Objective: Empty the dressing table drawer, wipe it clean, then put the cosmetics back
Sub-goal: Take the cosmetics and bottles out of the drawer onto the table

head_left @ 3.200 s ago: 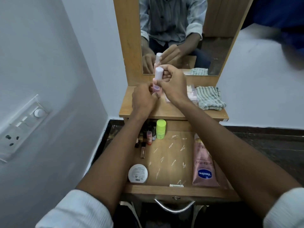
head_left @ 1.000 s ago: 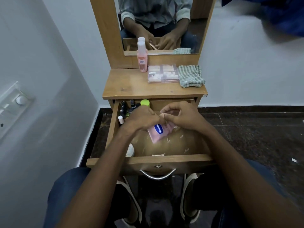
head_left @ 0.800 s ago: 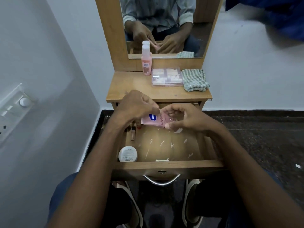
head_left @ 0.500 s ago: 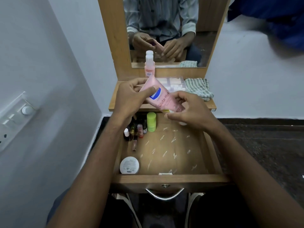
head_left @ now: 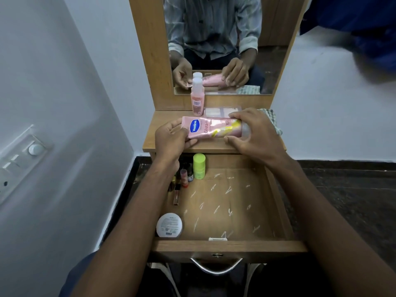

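We grip the pink Vaseline tube (head_left: 212,130) sideways: left hand (head_left: 171,141) pinching nine o'clock, right hand (head_left: 255,133) wrapping three o'clock.

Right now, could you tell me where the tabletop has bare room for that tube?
Free: the tabletop's front-left, left of the bottle. Crowded: the back, with bottle, clear box and cloth.

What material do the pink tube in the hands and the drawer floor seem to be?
Pink Vaseline tube: probably soft glossy plastic; light glints along its printed skin.
Brown drawer floor: looks like wood-grain laminate or board, matte, with pale scuff marks; which one is unclear.
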